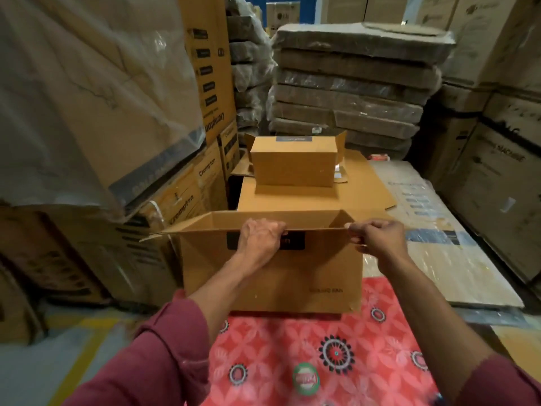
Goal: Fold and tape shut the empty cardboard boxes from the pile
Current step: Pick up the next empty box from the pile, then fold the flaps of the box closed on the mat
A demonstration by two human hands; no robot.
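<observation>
Both hands (260, 238) gripping open box (272, 276) rim, fingertips hidden inside

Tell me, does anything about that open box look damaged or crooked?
Slightly. The open cardboard box has a ragged, bent left flap sticking out sideways. The left hand and right hand grip its near top edge.

The person wore a maroon long-sleeved top, both sleeves (164, 341) pushed up past the wrists, leaving forearms bare; the left hand (260, 235) and right hand (377, 237) were ungloved
</observation>
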